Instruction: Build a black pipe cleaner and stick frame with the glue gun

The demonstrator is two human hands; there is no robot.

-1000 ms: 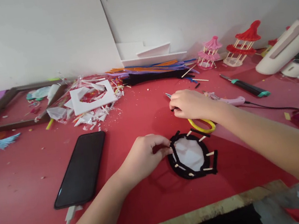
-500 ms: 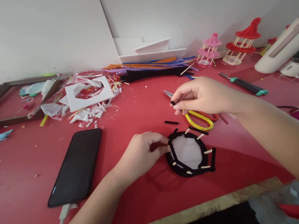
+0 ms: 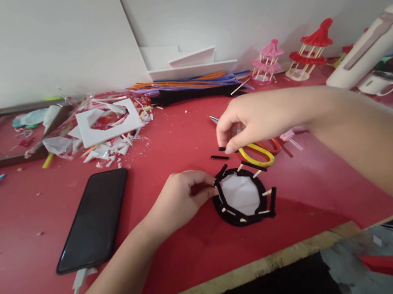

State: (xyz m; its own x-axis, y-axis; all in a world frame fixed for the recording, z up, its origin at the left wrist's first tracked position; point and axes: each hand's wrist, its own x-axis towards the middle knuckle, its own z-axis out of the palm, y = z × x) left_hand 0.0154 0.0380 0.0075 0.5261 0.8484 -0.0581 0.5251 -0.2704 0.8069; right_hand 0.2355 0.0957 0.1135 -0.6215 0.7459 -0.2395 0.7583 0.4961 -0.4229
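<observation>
Red tabletop (image 3: 169, 141), right hand (image 3: 251, 117) lower, black piece (image 3: 222, 149) nearer black ring (image 3: 230, 218)

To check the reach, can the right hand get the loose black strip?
Probably yes: the right hand is near the loose black strip, nothing visible between, but its grip holds a small black piece.

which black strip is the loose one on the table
On the red table, find the round black frame with the white middle, pinched by the left hand. Just beyond it, left of the yellow scissor handle, lies a short black strip. Unlike the black piece in the right hand, it lies free, untouched.
</observation>
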